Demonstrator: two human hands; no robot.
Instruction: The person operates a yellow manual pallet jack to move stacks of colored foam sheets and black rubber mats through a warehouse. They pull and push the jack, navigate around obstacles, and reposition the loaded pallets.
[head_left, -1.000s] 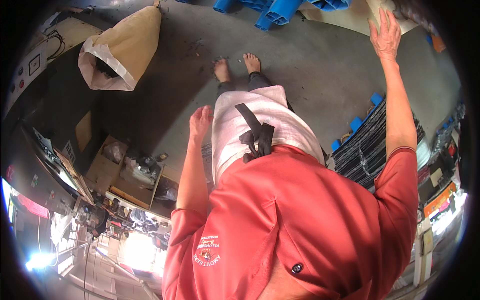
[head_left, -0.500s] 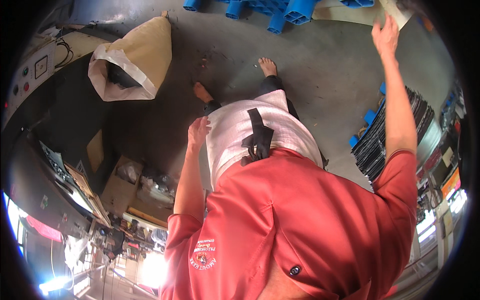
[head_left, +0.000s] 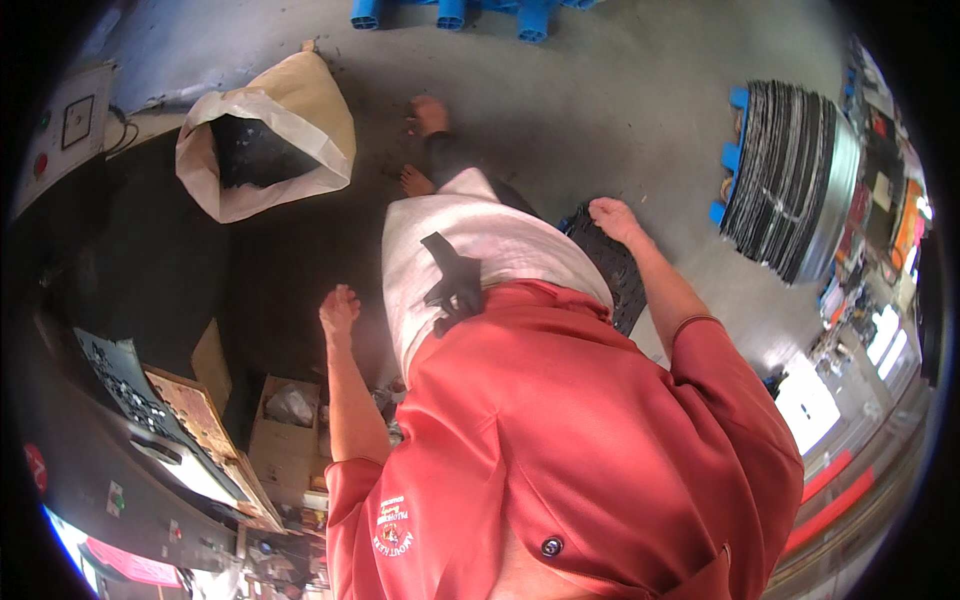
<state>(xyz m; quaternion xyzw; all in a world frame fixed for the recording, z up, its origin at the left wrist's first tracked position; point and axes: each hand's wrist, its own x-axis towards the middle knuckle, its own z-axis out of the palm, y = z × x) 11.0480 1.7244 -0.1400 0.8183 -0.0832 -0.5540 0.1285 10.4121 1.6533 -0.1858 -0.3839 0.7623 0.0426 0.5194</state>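
My left hand (head_left: 340, 308) hangs beside the white apron (head_left: 500, 235), its fingers loosely bent and apart, with nothing in them. On the other side, my right hand (head_left: 614, 218) is low by the upper edge of a black sheet with holes (head_left: 608, 262). Its fingers look curled and a little blurred; whether they touch or grip the sheet I cannot tell. My body partly covers this sheet. At the apron's waist is a knotted black strap (head_left: 455, 280). An open sack (head_left: 300, 95) with a pale rolled rim and dark contents stands at the upper left.
A tall stack of thin black sheets (head_left: 785, 180) stands at the right beside blue plastic pieces. Blue pallet feet (head_left: 450, 14) show at the top edge. Along the left are a control panel (head_left: 72, 130), a dark machine and a cardboard box (head_left: 285, 440). Bare feet rest on the grey floor (head_left: 640, 110).
My right hand has come down from the upper right, away from a beige object, to beside my body. My left hand has shifted left and lower. My body has turned, and the black sheet now shows.
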